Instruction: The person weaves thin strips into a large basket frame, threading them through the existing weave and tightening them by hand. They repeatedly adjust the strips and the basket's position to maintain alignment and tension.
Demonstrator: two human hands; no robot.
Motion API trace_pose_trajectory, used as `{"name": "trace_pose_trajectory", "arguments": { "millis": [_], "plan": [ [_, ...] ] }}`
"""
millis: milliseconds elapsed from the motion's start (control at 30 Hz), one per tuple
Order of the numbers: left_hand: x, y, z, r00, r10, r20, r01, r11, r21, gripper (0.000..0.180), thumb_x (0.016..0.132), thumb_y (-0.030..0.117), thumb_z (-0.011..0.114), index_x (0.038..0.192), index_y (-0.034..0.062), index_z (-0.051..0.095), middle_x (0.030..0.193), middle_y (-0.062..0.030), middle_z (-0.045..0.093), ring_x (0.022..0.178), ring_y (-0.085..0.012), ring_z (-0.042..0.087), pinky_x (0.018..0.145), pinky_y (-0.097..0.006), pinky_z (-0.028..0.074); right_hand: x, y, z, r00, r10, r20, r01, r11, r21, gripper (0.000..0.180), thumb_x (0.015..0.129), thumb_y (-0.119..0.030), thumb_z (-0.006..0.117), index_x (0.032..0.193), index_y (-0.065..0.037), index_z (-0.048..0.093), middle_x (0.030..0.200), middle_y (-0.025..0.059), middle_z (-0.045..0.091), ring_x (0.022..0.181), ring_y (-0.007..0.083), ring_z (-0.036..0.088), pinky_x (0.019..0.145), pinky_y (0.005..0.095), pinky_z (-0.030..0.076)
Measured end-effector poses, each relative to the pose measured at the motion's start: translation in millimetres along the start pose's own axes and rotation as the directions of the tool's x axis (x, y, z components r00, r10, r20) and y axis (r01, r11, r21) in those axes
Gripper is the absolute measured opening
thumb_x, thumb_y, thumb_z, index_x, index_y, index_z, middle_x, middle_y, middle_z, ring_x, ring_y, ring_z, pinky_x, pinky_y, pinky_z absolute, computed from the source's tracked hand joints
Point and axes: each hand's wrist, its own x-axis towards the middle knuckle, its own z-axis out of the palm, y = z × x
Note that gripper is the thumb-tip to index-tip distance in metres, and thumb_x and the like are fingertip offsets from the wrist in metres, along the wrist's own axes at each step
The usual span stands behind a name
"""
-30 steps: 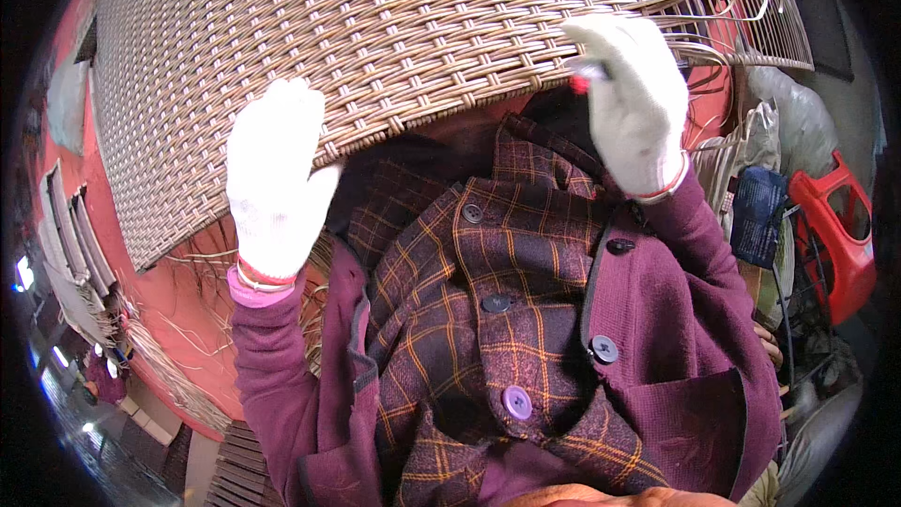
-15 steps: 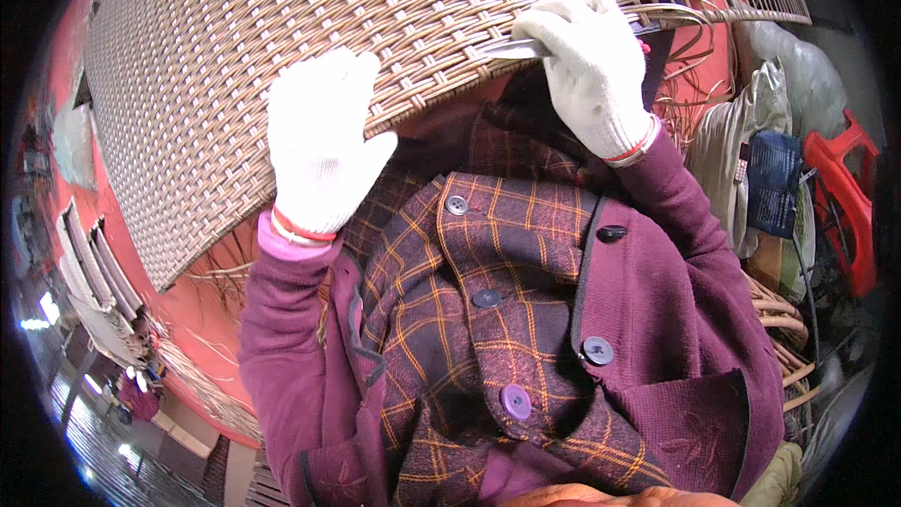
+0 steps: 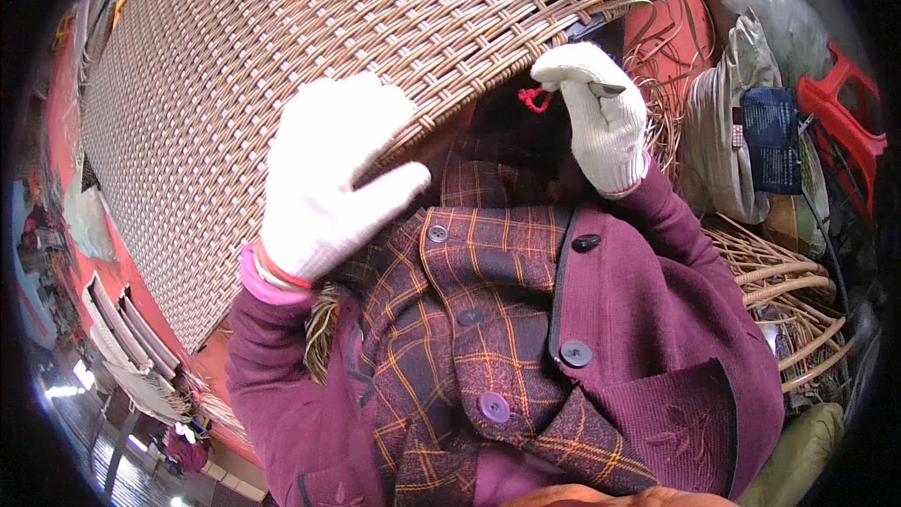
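A large brown woven wicker panel point(image 3: 216, 103) slants across the upper left, with loose strands at its right end. My left hand point(image 3: 328, 169), in a white knitted glove, lies flat on the panel near its lower edge, thumb spread away below that edge. My right hand point(image 3: 601, 117), gloved too, is just below the panel's edge at the right, its fingers curled. A short grey pointed metal blade point(image 3: 607, 90) shows at its palm; the rest of it is hidden. Beside those fingers hangs a red tie point(image 3: 535, 99).
Loose wicker strands point(image 3: 657, 47) curl over a red surface at upper right. Beyond are a white sack point(image 3: 723, 122), a dark blue packet point(image 3: 771, 141) and a red plastic frame point(image 3: 840, 99). Bundled canes point(image 3: 779, 291) lie at lower right. Grey slatted pieces point(image 3: 131, 338) are at far left.
My right hand has come down off the panel toward me and turned, so the blade no longer lies over the weave. My left hand stays on the panel, its thumb further out. The view has shifted.
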Motion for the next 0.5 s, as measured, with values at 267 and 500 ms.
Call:
{"name": "trace_pose_trajectory", "arguments": {
  "millis": [267,500],
  "plan": [
    [40,-20,21,0.981,-0.094,0.171,0.067,0.986,0.155,0.088,0.077,0.047,0.086,0.149,0.0036,0.061,0.156,-0.0229,0.058,0.149,-0.0439,0.046,0.126,-0.056,0.031,4,-4,2,0.802,0.583,-0.126,-0.465,0.743,0.481,0.023,0.102,0.005,0.051,0.109,0.001,0.072,0.099,0.0066,0.073,0.09,0.0148,0.07,0.088,0.0299,0.056],
    [48,-16,21,0.989,0.002,0.145,0.025,0.982,-0.188,0.071,0.085,0.033,0.086,0.147,0.004,0.065,0.151,-0.0201,0.063,0.147,-0.0393,0.053,0.128,-0.051,0.034,5,7,5,0.813,0.573,-0.107,-0.462,0.745,0.482,0.021,0.098,0.005,0.052,0.105,0.002,0.072,0.093,0.0057,0.071,0.085,0.0144,0.067,0.083,0.0299,0.055]
  ]
}}
